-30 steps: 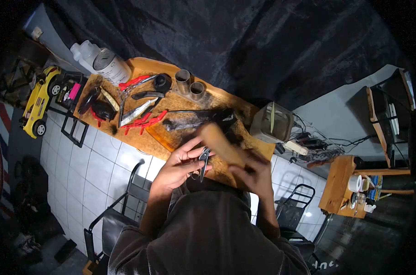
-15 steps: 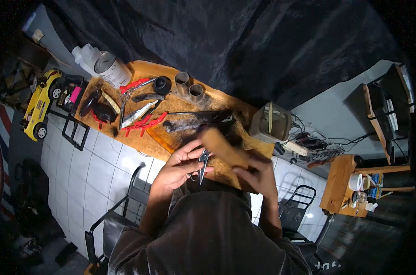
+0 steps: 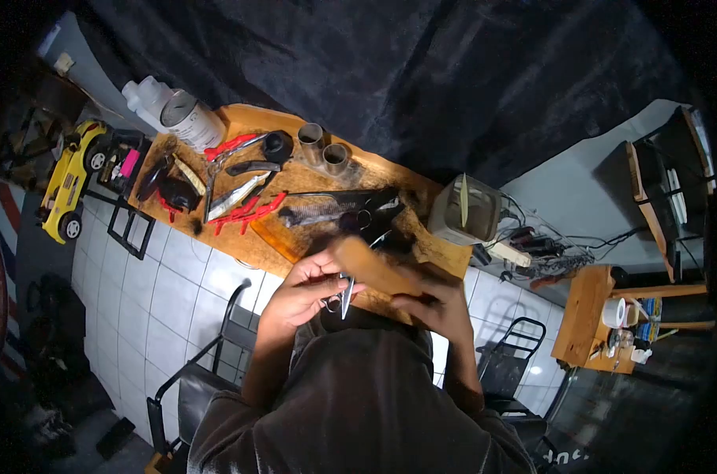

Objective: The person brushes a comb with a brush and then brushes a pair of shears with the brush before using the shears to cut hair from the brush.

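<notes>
The left hand (image 3: 307, 289) holds a pair of scissors (image 3: 346, 297) in its fingers, blades pointing down toward the near edge of the surface (image 3: 204, 174). The right hand (image 3: 440, 304) is closed around one end of a long tan piece (image 3: 374, 266). That piece is blurred, and its free end reaches over to the upper side of the scissors; whether the two touch I cannot tell.

Just beyond the scissors, an orange flat piece (image 3: 275, 240) lies up and to the left, with a grey comb (image 3: 319, 213) past it. Farther left of the scissors are red clips (image 3: 252, 213), a folding razor (image 3: 238, 196) and a dark, rounded item (image 3: 178, 194), too unclear to name. Well beyond the scissors, two metal cups (image 3: 311, 141) stand side by side, a round black item (image 3: 276, 147) to their left. At the surface's far left corner from the scissors are a labelled can (image 3: 194, 120) and a whitish bottle (image 3: 147, 99).

Up and to the right of the scissors is a see-through bin (image 3: 463, 212), with cables (image 3: 568, 254) beyond it. Far left of the scissors, past the surface, is a yellow toy car (image 3: 73, 183).
</notes>
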